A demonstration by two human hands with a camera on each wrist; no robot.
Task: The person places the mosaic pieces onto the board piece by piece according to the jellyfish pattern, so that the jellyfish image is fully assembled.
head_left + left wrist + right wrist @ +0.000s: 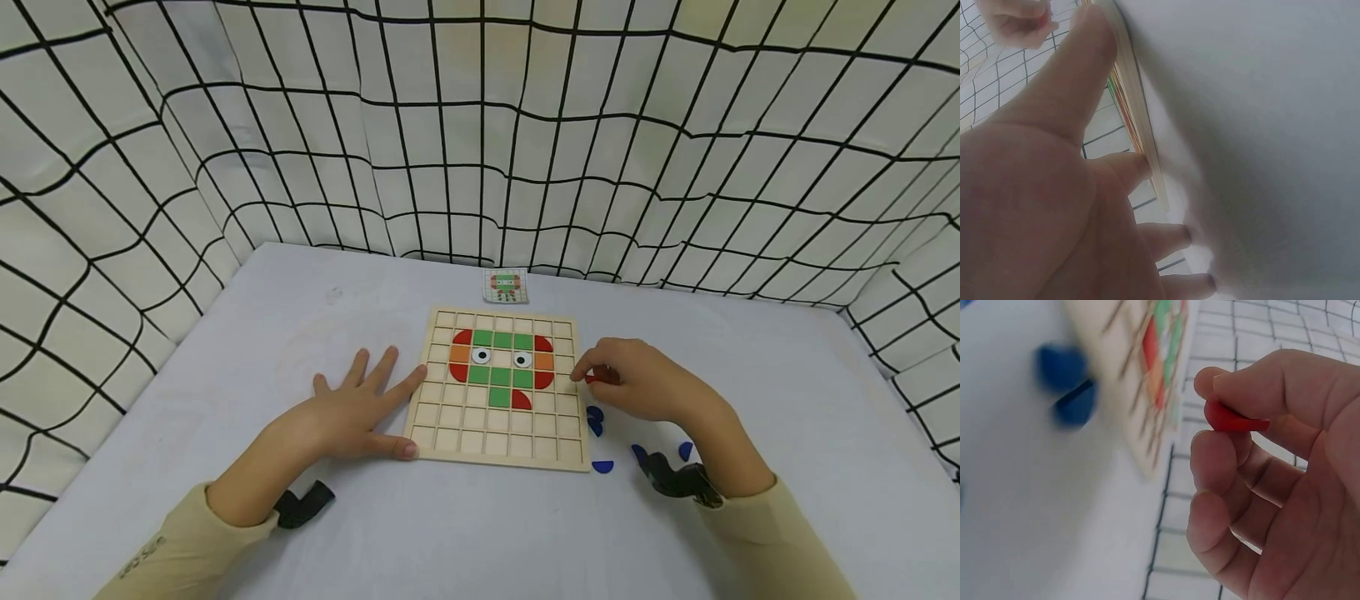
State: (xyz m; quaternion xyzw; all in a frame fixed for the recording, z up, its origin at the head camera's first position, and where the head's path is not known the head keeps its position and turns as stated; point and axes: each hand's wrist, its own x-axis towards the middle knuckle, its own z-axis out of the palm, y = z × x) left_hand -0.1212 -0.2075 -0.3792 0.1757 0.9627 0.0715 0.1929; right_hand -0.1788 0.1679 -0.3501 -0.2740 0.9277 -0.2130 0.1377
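A wooden grid board (452, 417) lies on the white table with green, red and orange pieces and two round eye pieces set in its squares. Fingers spread, my left hand (337, 423) rests at the board's left side, its thumb and index fingertip touching the edge. My right hand (648, 385) hovers just off the board's right edge. Between its thumb and fingers it pinches a small red piece (1229, 417), whose full outline is partly covered. A red quarter-round piece (521, 400) sits in the board beside a green square (499, 397).
Several blue half-round pieces lie right of the board, one of them (602, 467) by its lower right corner. Behind the board is a small picture card (506, 286) with a similar figure. A black grid net (480, 133) encloses the table's back and sides.
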